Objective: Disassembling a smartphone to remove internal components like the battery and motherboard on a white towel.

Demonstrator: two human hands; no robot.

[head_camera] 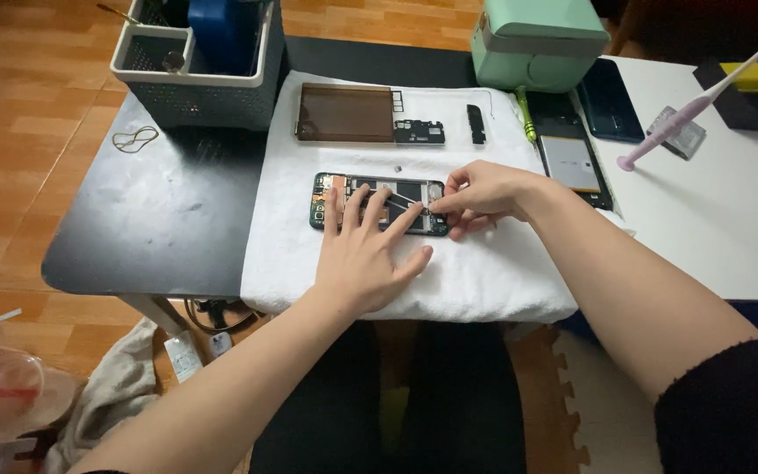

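An opened phone body with its green board exposed lies on a white towel. My left hand rests flat on it, fingers spread, pressing it down. My right hand pinches thin metal tweezers whose tips point into the phone's middle. Behind the phone on the towel lie a brown translucent back cover, a small dark circuit part and a black strip piece.
A grey basket with a blue item stands back left on the black table. A mint-green box, a green screwdriver, a phone with a silver battery, another dark phone and a pink toothbrush sit at the right.
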